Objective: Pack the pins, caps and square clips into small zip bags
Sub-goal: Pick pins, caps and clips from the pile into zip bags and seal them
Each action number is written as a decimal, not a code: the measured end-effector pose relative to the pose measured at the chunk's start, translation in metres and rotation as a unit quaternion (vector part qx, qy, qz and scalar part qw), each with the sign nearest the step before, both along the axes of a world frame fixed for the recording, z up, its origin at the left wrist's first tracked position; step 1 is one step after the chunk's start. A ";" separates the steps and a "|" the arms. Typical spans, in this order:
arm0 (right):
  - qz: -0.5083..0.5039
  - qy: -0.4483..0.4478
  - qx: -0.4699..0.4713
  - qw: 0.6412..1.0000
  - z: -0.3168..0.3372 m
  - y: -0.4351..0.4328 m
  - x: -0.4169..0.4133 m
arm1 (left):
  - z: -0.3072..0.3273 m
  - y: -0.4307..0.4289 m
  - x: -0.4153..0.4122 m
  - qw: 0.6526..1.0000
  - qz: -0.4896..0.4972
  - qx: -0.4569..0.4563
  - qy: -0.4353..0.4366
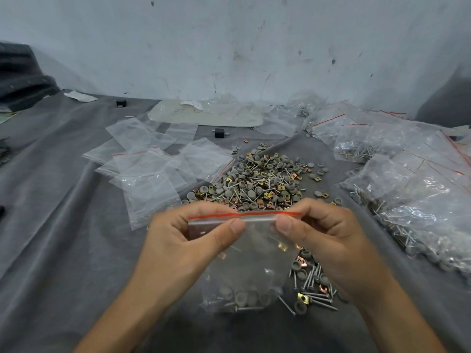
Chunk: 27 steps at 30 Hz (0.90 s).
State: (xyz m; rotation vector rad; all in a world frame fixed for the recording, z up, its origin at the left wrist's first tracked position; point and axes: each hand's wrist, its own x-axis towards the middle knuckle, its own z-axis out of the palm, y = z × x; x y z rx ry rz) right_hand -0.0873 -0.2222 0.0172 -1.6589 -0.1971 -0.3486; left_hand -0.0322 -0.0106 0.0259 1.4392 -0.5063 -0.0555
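Head view: a small zip bag is held up between both hands, just above the grey cloth that covers the work surface. Its top edge, marked by a red strip, is stretched level from one hand to the other. The left hand is curled round the bag's left upper corner, with the thumb pressed on the seal just under the strip. The right hand pinches the right upper corner in the same way, its thumb laid against the seal. The two thumb tips are near each other but apart. Whether the seal is fully closed cannot be told.

The bag hangs down between the wrists. Grey caps and a few pins are gathered at its bottom, and a square clip can be made out higher up through the plastic.

A small heap of loose parts lies on the cloth just beside the bag, under the right wrist. A much larger pile of pins, caps and clips is spread beyond the hands. Empty zip bags are scattered to the left of that pile, and filled bags are stacked to its right. A scuffed pale wall stands behind the surface.
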 end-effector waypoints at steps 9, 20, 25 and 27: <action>0.015 0.012 0.020 1.000 0.000 0.009 -0.001 | 0.002 0.000 0.001 1.000 0.004 0.001 0.011; 0.012 0.019 0.058 0.998 0.001 0.023 -0.001 | 0.003 -0.002 -0.005 1.000 -0.018 0.013 0.015; 0.001 0.005 0.027 1.000 0.001 0.026 -0.001 | 0.002 -0.001 -0.005 0.998 -0.047 0.034 0.015; 0.011 0.006 0.027 1.000 0.001 0.026 -0.002 | 0.001 -0.002 -0.004 0.999 -0.040 0.035 0.002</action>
